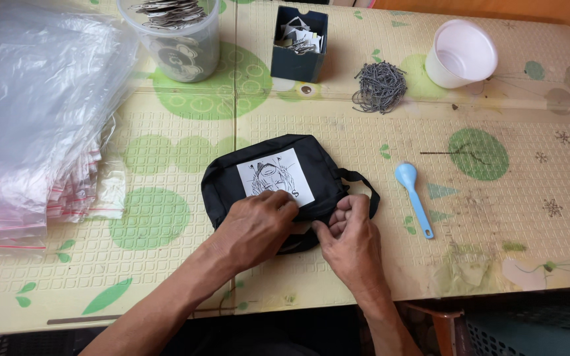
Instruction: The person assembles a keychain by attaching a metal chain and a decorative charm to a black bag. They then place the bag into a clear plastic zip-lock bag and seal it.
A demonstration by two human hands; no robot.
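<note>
A small black pouch with a white square picture patch lies flat near the middle of the tabletop, and both hands work at its near edge. The left hand rests on top of the pouch, its fingers curled down and pressing just below the patch; the right hand sits close beside it, fingers bent and pinching the pouch's edge near the black strap loop. Just to the right of the pouch lies a light blue plastic spoon, apart from the hands. Farther back stand a clear tub of round discs, a dark blue box of small pieces, a heap of ball chain and a white cup. A stack of clear plastic bags fills the left side, cut off by the frame. What the fingertips grip is hidden under the hands.
</note>
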